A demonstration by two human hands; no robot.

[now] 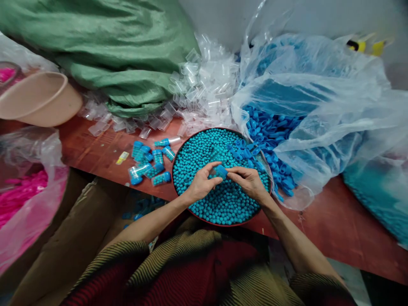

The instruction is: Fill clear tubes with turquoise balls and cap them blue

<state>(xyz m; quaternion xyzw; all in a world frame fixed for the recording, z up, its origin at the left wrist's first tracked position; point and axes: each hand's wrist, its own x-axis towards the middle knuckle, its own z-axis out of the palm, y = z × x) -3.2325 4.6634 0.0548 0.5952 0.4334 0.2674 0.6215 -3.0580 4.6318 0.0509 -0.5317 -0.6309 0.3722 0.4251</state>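
Observation:
Over a round tray (174, 172) filled with blue beads (204, 144), both hands meet at a small clear bottle (219, 171) that looks blue at its right end. My left hand (204, 182) is closed around the bottle between thumb and fingers. The fingertips of my right hand (250, 180) pinch its blue end, which seems to be a cap; the fingers partly hide it. Several loose blue caps (244, 151) lie on the beads at the tray's upper right. Left of the tray lie several bead-filled bottles (157, 157) with blue caps.
Clear empty tubes (204, 89) are heaped behind the tray, beside a green sack (127, 55). A plastic bag (318, 93) spills blue caps on the right. A beige basin (41, 100) stands at left. Pink pieces (24, 195) fill a lined box below the table edge.

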